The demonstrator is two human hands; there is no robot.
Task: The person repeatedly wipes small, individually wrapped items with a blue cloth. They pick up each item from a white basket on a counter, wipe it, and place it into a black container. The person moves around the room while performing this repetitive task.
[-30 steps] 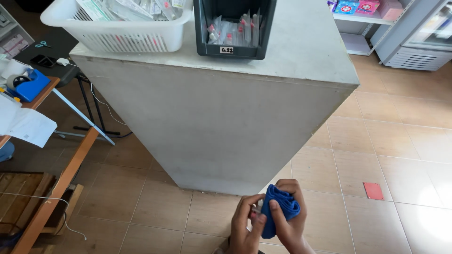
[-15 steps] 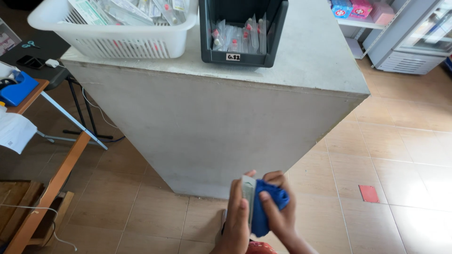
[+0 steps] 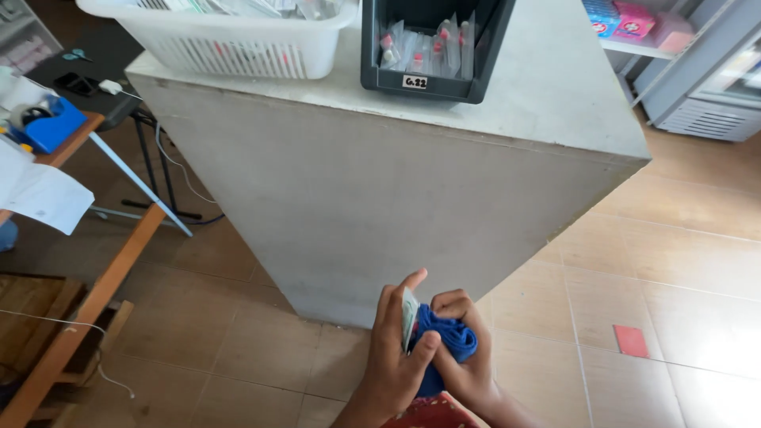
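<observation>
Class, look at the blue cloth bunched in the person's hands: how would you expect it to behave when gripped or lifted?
Probably floppy: the blue cloth folds and bunches under the right hand. Likely light, since the fingers alone hold it. It seems unlikely to slip, as it crumples against the flat card held in the left hand.

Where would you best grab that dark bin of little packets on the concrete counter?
Probably by the dark bin's low front lip, reached from the near side: that wall faces the person, is open above, and the white basket crowds its left.
</observation>
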